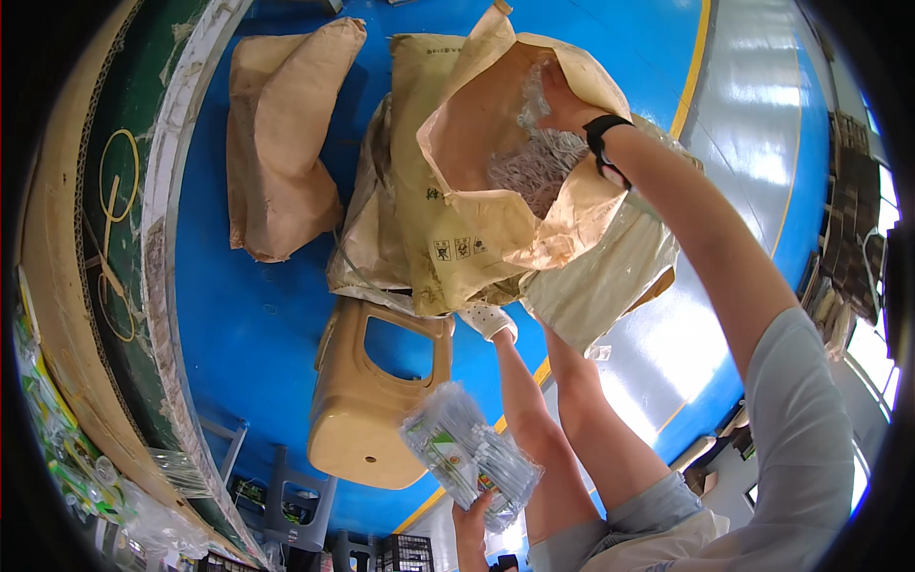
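The left hand has its fingers closed on the lower edge of a flat, clear plastic bundle of packets with green-and-white printing. Up and ahead of it, the right hand is inside a wide-mouthed tan paper sack, fingers partly bent beside crumpled clear plastic film; whether it grips the film I cannot tell. Just below that hand lies a heap of thin, greyish, strip-like pieces.

The 2 hands are well apart, so each works unaided. The bundle seems held at only 1 end; a loose grip could let its far end sag or slide toward the beige plastic stool just beyond the left hand, or onto the blue floor. The sack's soft, creased rim stands near the right forearm; a wide sweep could catch it, fold it inward or tear it. Loose strips might cling to the fingers or the black wristband and spill out as the arm lifts.
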`<state>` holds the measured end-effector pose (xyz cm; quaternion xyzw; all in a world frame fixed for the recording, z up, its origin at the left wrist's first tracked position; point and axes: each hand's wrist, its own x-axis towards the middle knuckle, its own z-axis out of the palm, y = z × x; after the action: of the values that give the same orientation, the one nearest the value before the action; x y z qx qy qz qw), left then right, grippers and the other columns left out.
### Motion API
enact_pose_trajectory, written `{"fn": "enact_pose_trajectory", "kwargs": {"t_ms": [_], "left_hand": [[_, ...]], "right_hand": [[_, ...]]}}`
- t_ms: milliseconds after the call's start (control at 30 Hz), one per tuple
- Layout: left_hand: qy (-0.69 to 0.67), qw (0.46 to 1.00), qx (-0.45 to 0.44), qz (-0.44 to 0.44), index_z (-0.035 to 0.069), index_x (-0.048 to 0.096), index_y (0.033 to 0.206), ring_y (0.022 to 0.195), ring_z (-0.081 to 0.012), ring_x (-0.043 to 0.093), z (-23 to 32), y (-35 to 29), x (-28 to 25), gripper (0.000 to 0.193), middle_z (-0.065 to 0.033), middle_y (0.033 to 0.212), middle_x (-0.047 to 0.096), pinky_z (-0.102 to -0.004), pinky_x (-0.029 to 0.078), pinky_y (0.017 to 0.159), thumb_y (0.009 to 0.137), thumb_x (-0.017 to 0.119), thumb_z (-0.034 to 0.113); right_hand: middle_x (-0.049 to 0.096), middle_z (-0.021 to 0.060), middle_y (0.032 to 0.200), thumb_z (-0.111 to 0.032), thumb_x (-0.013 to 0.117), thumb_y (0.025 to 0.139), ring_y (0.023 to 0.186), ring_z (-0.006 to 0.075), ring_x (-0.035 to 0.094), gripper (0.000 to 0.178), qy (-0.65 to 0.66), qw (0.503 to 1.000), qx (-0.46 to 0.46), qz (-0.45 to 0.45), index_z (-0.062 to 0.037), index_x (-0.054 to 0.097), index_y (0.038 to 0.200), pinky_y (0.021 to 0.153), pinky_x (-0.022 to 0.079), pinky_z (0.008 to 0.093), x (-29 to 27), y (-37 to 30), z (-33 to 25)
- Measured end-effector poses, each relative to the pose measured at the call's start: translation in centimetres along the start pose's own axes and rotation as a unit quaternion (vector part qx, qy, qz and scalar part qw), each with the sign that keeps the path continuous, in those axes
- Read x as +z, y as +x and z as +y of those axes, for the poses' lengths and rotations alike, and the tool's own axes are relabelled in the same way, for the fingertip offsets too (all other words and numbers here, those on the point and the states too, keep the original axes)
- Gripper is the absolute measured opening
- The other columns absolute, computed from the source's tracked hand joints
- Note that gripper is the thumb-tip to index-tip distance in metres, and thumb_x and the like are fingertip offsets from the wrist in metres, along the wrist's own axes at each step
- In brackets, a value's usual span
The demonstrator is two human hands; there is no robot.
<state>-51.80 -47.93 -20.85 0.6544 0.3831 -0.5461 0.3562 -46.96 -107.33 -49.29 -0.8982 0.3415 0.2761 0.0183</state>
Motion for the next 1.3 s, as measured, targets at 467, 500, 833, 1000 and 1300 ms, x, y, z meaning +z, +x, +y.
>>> {"fn": "enact_pose_trajectory", "kwargs": {"t_ms": [467, 500, 833, 1000, 1300], "left_hand": [[-0.082, 0.996, -0.022, -0.017, -0.004, 0.054, 0.114, 0.09, -0.0215, 0.062, -2.4, 1.0, 2.7, 0.04, -0.0116, 0.103, 0.063, -0.0329, 0.048, 0.08, 0.076, 0.064, 0.005], [-0.086, 0.996, -0.024, -0.018, -0.004, 0.054, 0.114, 0.09, -0.0215, 0.062, -2.5, 0.9, 2.9, 0.04, -0.0116, 0.103, 0.063, -0.0329, 0.048, 0.08, 0.076, 0.064, 0.005], [-0.124, 0.992, -0.032, -0.008, -0.005, 0.053, 0.114, 0.091, -0.0191, 0.06, -2.4, 0.6, 3.6, 0.042, -0.0109, 0.102, 0.063, -0.0305, 0.046, 0.082, 0.076, 0.067, 0.004], [-0.131, 0.991, -0.018, -0.005, -0.005, 0.052, 0.116, 0.092, -0.0194, 0.06, -2.4, 0.9, 3.2, 0.044, -0.0109, 0.104, 0.062, -0.0309, 0.046, 0.083, 0.075, 0.067, 0.003], [-0.121, 0.992, -0.01, 0.012, -0.005, 0.051, 0.117, 0.095, -0.0196, 0.059, -1.7, 1.2, 4.1, 0.045, -0.0114, 0.107, 0.061, -0.0309, 0.045, 0.085, 0.076, 0.067, 0.005]], "right_hand": [[0.059, 0.0181, 0.114, -0.05, 0.081, 0.049, 0.105, 0.0257, 0.058, 0.092, 0.127, 0.979, 0.138, -0.082, 0.0035, 0.053, 0.118, 0.087, 0.047, 0.0311, -0.7, 3.9, 5.6], [0.059, 0.0184, 0.113, -0.043, 0.081, 0.049, 0.102, 0.0253, 0.059, 0.086, 0.145, 0.975, 0.133, -0.108, 0.0034, 0.054, 0.117, 0.085, 0.048, 0.0308, -2.6, 2.9, 5.1], [0.053, 0.0208, 0.116, -0.03, 0.079, 0.052, 0.11, 0.032, 0.051, 0.087, 0.198, 0.98, 0.01, 0.007, 0.0004, 0.044, 0.125, 0.093, 0.042, 0.0365, -3.6, -0.5, 2.8], [0.048, 0.0182, 0.116, -0.019, 0.074, 0.057, 0.111, 0.0308, 0.044, 0.075, -0.106, 0.972, -0.191, 0.093, 0.0005, 0.042, 0.123, 0.093, 0.035, 0.0411, -3.6, -7.3, -5.2], [0.052, 0.0143, 0.11, -0.031, 0.058, 0.077, 0.106, 0.0276, 0.046, 0.06, -0.249, 0.91, -0.323, 0.074, 0.0, 0.046, 0.127, 0.088, 0.035, 0.0411, -5.1, -4.8, -8.2]]}}
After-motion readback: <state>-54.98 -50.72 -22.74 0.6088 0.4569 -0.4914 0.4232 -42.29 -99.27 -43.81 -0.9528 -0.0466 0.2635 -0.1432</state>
